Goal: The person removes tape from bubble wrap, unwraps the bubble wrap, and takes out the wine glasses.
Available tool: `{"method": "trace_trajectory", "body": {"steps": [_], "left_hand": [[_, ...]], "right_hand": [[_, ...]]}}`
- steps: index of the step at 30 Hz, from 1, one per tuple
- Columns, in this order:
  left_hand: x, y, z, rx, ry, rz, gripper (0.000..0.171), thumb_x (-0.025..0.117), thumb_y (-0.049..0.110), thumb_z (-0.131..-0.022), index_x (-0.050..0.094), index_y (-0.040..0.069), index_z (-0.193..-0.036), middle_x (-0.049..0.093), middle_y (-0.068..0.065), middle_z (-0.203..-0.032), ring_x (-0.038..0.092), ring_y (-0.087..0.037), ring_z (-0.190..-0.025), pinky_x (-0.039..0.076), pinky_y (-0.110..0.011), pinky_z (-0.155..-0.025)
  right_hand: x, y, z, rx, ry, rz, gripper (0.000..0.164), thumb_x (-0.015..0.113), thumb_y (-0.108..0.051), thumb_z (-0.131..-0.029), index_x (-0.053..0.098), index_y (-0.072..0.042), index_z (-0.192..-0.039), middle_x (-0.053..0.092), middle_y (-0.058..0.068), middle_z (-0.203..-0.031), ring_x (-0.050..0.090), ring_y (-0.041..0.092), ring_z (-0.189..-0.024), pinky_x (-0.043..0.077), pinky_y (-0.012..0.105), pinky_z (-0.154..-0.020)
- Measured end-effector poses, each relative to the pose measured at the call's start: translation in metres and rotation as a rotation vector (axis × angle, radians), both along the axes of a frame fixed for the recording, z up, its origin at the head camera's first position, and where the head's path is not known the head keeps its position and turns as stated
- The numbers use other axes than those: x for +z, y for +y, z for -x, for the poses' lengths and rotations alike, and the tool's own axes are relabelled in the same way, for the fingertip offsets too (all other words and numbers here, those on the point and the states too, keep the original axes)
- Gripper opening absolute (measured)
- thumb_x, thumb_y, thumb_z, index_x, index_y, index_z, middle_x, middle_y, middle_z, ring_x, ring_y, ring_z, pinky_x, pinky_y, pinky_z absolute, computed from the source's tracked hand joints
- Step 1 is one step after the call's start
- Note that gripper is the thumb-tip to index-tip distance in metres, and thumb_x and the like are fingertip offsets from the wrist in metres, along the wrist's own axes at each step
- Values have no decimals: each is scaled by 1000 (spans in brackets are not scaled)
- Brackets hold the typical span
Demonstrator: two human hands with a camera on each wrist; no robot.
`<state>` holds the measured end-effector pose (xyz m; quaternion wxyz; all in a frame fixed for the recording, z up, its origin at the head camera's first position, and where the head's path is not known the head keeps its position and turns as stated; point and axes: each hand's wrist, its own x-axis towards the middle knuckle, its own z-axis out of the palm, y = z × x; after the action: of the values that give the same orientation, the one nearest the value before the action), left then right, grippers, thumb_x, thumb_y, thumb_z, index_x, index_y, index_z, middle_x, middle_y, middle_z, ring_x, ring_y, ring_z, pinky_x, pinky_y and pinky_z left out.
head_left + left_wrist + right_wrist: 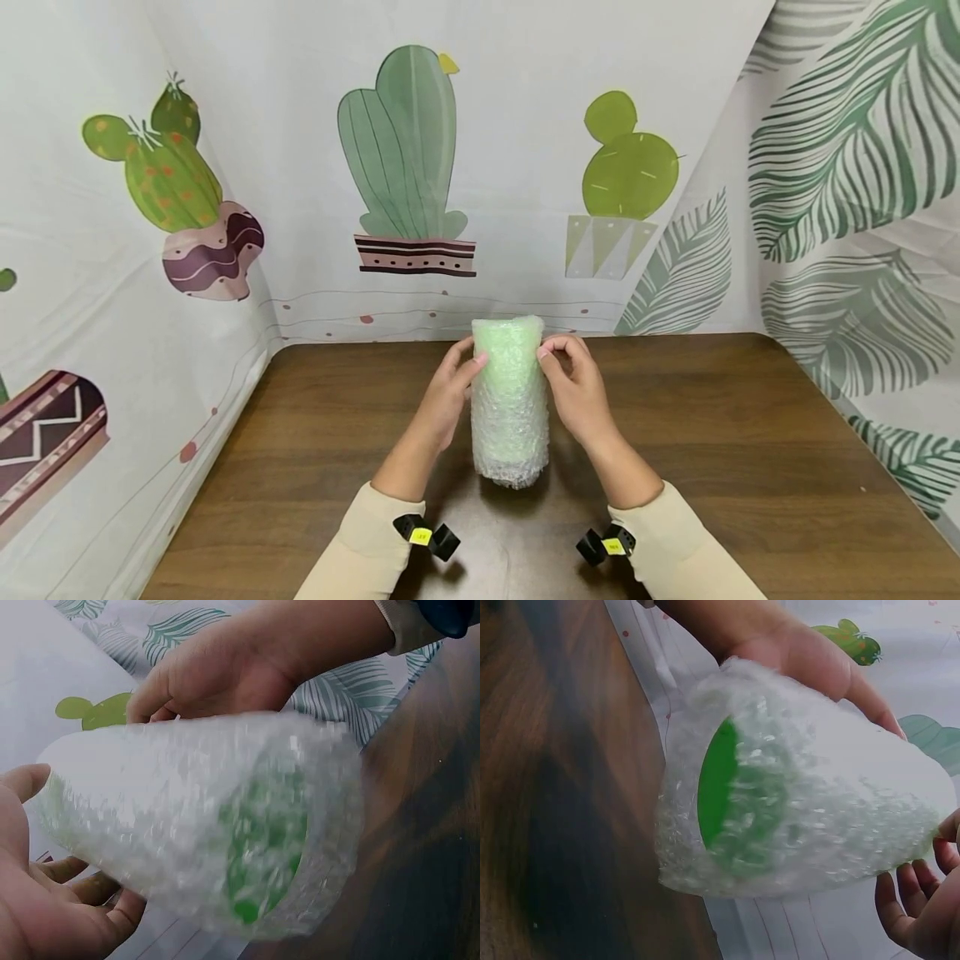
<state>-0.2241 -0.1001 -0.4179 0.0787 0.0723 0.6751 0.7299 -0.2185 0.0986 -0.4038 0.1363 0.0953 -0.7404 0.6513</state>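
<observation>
A cylinder-like bundle of clear bubble wrap (512, 425) is held above the table in the head view, with a green thing (716, 791) inside. The green thing's exact kind is hidden by the wrap. My left hand (446, 396) grips the bundle's upper left side, thumb on the near face and fingers behind. On the opposite side, my right hand (583, 396) pinches the wrap near the upper right edge with thumb and forefinger. Both wrist views show the bundle's end, where loose wrap (330, 832) extends past the green round end.
The brown wooden table (337, 433) spreads below both arms. White cloth (517, 150) printed with cacti and leaves hangs behind and along the sides. A black wrist camera (427, 537) sits on the left sleeve, another black camera (606, 544) on the right.
</observation>
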Motion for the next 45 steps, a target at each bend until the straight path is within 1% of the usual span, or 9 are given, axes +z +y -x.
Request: {"method": "trace_trajectory", "body": {"steps": [4,8,11,13,19,25,31,40,45], "left_hand": [[-2,-1,1,-8,-11,-5,59,56,46,-99,41,22,-151,56,-10,-137,53,-24,-122,42,-42,-106],[-1,-1,0,-26,-33,-42,59,57,45,-100,44,17,-150,59,-11,-132,55,-23,-121,45,-41,-106],[-1,-1,-1,-49,-45,-52,59,55,45,-100,43,19,-151,61,-13,-126,60,-24,-113,50,-39,-98],[-1,-1,-2,-69,-46,-45,58,53,47,-100,40,22,-151,59,-13,-126,58,-24,-112,49,-38,-95],[-1,-1,-4,-110,-30,-36,61,49,48,-100,31,26,-154,53,-15,-130,54,-25,-115,46,-38,-97],[0,1,-6,-134,-20,-81,64,49,46,-100,28,27,-157,60,-12,-117,63,-21,-99,56,-40,-85],[0,1,-5,-153,-6,-120,59,50,44,-101,32,27,-154,60,-9,-111,65,-21,-93,59,-41,-79],[3,0,-4,-124,-17,-84,56,53,43,-99,34,33,-151,60,-12,-115,65,-22,-96,59,-44,-80],[3,1,-4,-115,-14,-85,56,52,42,-100,34,30,-151,60,-12,-113,65,-22,-94,59,-42,-79]], "right_hand": [[0,-1,-1,13,-2,-6,17,55,-14,-104,59,2,-105,54,13,-117,53,14,-105,46,17,-84],[-1,-3,-3,32,-2,-14,16,53,-15,-105,58,0,-106,54,9,-117,52,14,-103,45,18,-85],[-3,-4,-3,32,0,-9,15,52,-15,-105,57,0,-106,55,10,-119,52,15,-105,44,18,-87],[-4,-4,-4,33,7,-5,16,52,-15,-105,57,1,-106,55,11,-120,52,15,-108,44,18,-89],[-4,-6,-5,33,44,3,17,52,-13,-105,55,4,-103,55,14,-121,51,15,-112,45,16,-94],[-7,-8,-2,28,90,-16,12,55,-8,-103,56,4,-100,55,20,-120,53,16,-107,46,15,-90],[-9,-9,-2,9,82,-47,8,55,-8,-103,57,-1,-100,58,13,-117,54,16,-107,47,17,-89],[-7,-5,-1,-7,42,-74,13,56,-11,-103,58,2,-105,61,14,-114,54,13,-99,47,18,-83],[-7,-4,-1,-3,44,-65,13,56,-11,-102,58,2,-104,62,17,-112,54,12,-98,47,17,-83]]}}
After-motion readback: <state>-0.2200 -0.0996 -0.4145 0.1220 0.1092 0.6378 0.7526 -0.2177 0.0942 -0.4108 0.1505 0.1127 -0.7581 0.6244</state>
